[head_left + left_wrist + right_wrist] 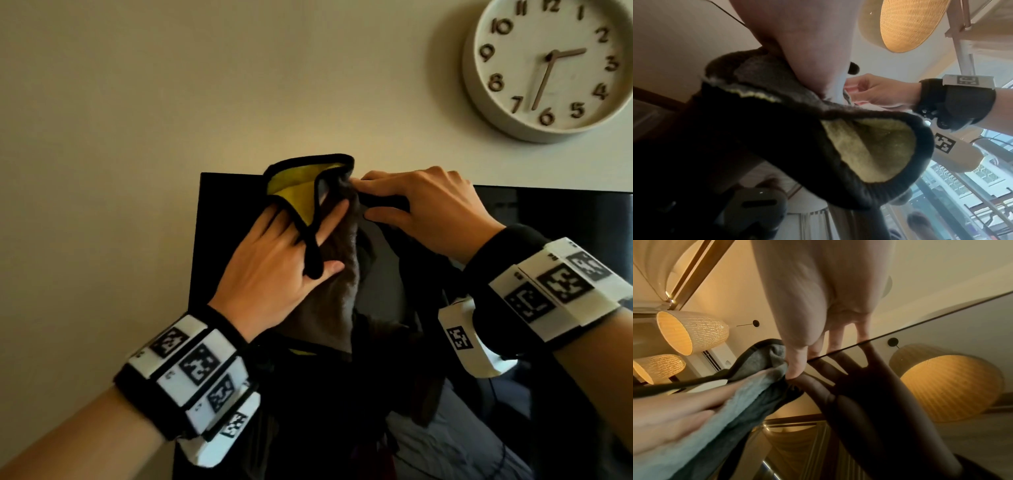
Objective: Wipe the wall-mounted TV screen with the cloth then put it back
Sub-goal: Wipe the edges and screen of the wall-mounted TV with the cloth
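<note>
The wall-mounted TV [219, 246] is a black screen whose top left corner shows in the head view. A grey cloth [339, 291] with a yellow side and black trim lies against that corner. My left hand [281, 260] presses flat on the cloth with fingers spread, and a yellow fold drapes over the fingers. My right hand [421, 209] pinches the cloth's upper edge between thumb and forefinger near the TV's top edge. The left wrist view shows the cloth [869, 146] hanging and the right hand [879, 92] pinching it. In the right wrist view the thumb [795, 360] meets the cloth [748, 399] on the screen [962, 324].
A round white wall clock [548, 65] hangs above the TV to the right. Bare beige wall [137, 102] lies left of and above the screen. Woven lamp shades [692, 332] hang from the ceiling, and a window [962, 178] is behind me.
</note>
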A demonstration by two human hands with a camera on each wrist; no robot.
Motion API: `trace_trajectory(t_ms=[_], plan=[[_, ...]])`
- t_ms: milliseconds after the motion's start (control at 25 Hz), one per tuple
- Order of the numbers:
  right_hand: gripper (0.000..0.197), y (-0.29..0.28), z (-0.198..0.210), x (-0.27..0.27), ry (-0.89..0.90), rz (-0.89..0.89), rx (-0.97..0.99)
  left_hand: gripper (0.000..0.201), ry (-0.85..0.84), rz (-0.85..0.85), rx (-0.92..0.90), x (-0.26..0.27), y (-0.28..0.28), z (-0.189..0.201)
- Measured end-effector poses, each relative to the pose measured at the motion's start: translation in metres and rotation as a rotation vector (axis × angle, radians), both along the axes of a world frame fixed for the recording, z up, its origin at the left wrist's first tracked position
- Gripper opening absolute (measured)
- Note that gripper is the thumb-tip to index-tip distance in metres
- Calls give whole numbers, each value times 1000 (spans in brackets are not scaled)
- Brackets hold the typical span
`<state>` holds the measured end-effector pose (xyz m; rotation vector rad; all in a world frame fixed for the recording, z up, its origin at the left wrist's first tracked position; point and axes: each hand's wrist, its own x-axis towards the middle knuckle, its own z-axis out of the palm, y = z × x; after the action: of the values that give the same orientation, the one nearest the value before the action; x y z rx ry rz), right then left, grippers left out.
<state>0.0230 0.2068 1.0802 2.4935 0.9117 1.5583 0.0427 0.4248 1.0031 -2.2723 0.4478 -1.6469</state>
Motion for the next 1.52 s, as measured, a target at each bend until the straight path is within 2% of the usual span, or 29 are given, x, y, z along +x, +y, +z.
trace_trajectory(t_ms=[120, 240, 400, 520, 640, 720, 800, 840, 920, 1000, 1080, 1200, 1280, 1360, 1400, 1520], plan=[[46, 2, -1, 0, 13, -20, 15, 69, 38, 1, -54, -5, 47, -9], [48, 3, 0, -2, 44, -21, 42, 69, 101, -74, -127, -8, 74, -16], [47, 23, 2, -8, 85, 20, 159, 68, 66, -66, -59, -5, 47, -12], [38, 56, -5, -7, 53, 58, 111, 67, 15, -109, -43, -4, 44, -12], [35, 65, -7, -4, 52, 29, 91, 67, 14, -157, -85, -3, 42, -19], [45, 62, -11, -5, 91, 54, 144, 70, 21, -139, -108, -4, 30, -30], [59, 69, -34, -12, 5, 235, 281, 71, 30, -116, -139, -2, 21, -42], [59, 75, -54, -15, -117, 345, 317, 71, 31, -151, -171, -1, 18, -46], [42, 89, -94, -12, -285, 447, 270, 64, 10, -320, -215, 2, 17, -50], [32, 100, -118, -4, -216, 453, 206, 62, 63, -506, -259, 2, 21, -46], [43, 106, -122, 4, -116, 468, 203, 69, 191, -630, -321, -2, 29, -41], [66, 111, -123, 9, -90, 333, 205, 77, 282, -686, -322, -12, 41, -39], [74, 110, -128, 14, -111, 152, 163, 69, 194, -673, -317, -14, 45, -48], [74, 101, -136, 16, -149, -20, 88, 63, 60, -535, -235, -12, 45, -64], [71, 94, -141, 17, -170, -80, 61, 64, 45, -461, -202, -10, 45, -74], [68, 67, -147, 19, -218, -141, 95, 81, 111, -293, -143, -12, 42, -89]])
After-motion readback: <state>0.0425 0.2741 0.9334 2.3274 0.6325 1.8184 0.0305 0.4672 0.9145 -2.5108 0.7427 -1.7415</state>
